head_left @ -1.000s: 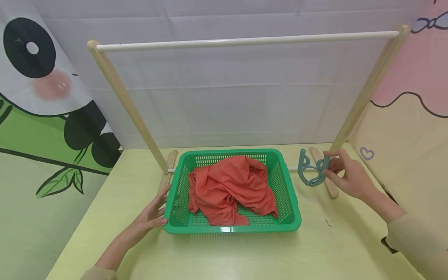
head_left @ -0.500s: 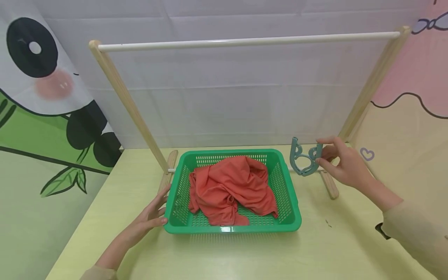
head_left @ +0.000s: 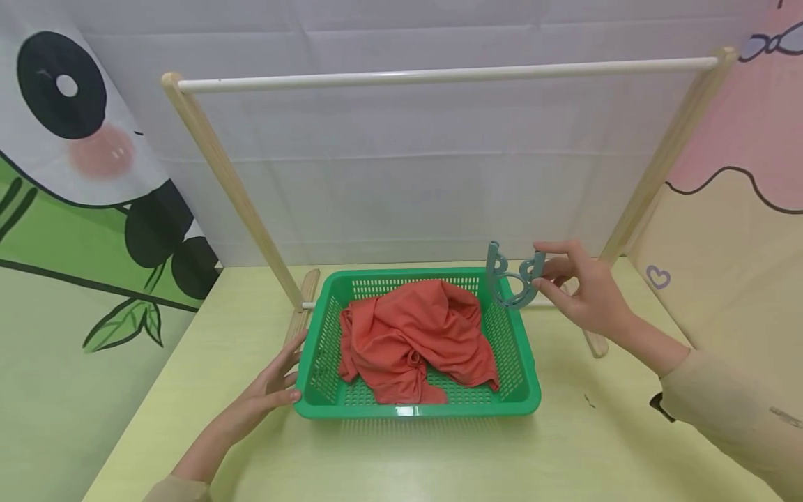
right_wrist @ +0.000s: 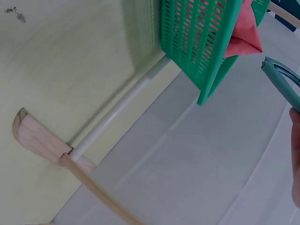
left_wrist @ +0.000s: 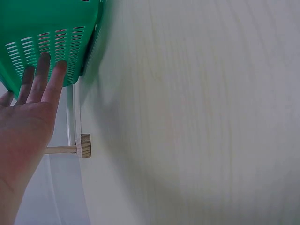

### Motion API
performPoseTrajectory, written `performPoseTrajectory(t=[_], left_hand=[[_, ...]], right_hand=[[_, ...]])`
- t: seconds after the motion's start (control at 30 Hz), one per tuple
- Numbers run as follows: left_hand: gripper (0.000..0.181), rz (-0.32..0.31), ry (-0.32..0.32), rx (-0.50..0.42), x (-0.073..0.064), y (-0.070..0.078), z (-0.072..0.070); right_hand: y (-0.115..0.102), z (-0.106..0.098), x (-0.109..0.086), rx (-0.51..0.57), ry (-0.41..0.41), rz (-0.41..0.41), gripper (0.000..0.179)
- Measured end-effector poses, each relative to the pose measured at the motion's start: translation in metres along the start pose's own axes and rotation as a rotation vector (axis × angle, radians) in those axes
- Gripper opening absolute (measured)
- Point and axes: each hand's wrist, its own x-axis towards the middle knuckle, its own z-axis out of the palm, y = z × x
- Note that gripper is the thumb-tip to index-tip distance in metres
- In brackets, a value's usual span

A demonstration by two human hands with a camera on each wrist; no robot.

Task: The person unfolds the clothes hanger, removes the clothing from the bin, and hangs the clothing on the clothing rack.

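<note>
A folded teal hanger (head_left: 491, 266), probably a folding one, is held up over the right back corner of the green basket (head_left: 464, 409). My right hand (head_left: 586, 289) pinches one of its arms between thumb and fingers. Inside the basket lies a crumpled red garment (head_left: 408, 335). My left hand (head_left: 266, 390) rests against the basket's left side; its extended fingers touch the slotted wall in the left wrist view. Only an end of the hanger (right_wrist: 281, 86) and a bit of the right hand (right_wrist: 295, 154) show in the right wrist view.
A wooden rack with a white top rail (head_left: 439, 74) stands behind the basket. Its posts (head_left: 232, 185) rise from wooden feet (head_left: 596, 343) on the pale yellow table (head_left: 401, 460). A white cloth backdrop (head_left: 408, 195) hangs behind, with printed panels at both sides.
My right hand has lifted the teal hanger slightly and carried it left, from beside the rack's right foot to above the basket's edge. The left hand and basket have stayed put.
</note>
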Motion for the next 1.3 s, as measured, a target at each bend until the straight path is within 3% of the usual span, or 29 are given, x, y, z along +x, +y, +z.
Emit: performPoseTrajectory(t=[0.17, 0.47, 0.77, 1.3], left_hand=[[0.086, -0.001, -0.001, 0.000, 0.000, 0.000, -0.001], [0.086, -0.012, 0.003, 0.008, 0.001, 0.000, -0.002], [0.086, -0.035, 0.009, 0.029, 0.001, 0.001, -0.004], [0.085, -0.036, -0.054, 0.043, 0.001, 0.014, -0.008]], right_hand=[[-0.013, 0.011, 0.011, 0.002, 0.006, -0.001, 0.064], [-0.034, 0.025, 0.032, 0.079, -0.021, 0.080, 0.064], [-0.041, 0.032, 0.038, 0.081, -0.050, 0.128, 0.060], [-0.049, 0.029, 0.047, 0.152, 0.062, 0.141, 0.061]])
